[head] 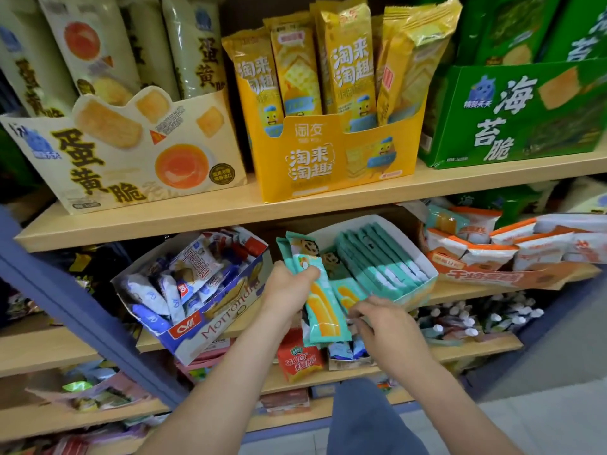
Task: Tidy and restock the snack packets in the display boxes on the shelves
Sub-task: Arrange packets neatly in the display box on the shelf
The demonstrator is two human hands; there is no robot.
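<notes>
1. Here, the left hand (pixel 290 287) grips a small bunch of teal snack packets (pixel 323 310). Its fingers and thumb are curled round their upper half, and the packets hang lengthwise toward the near side, just in front of the white display box (pixel 423 280).
2. The right hand (pixel 387 326) is just to the right of that bunch. Its fingers are bent, with the tips at the near ends of more teal packets lying at the front of the box. I cannot tell whether it pinches one or only touches them.
3. Inside the white box, on its right side, a row of teal packets (pixel 377 261) stands on edge, packed tightly and running from near to far.
4. Left of the white box, a blue box of biscuits (pixel 210 326) sits tilted on the same shelf, full of loosely piled blue-and-white packets.
5. To the right, an orange box (pixel 486 274) holds white packets with orange tops.
6. Below the hands, a red packet (pixel 297 357) stands on the next shelf down.
7. On the upper shelf (pixel 230 215) stand a cream box (pixel 131 159) on the left, a yellow box (pixel 328 159) in the middle and a green box (pixel 512 116) on the right, each with tall packets standing upright in it.
</notes>
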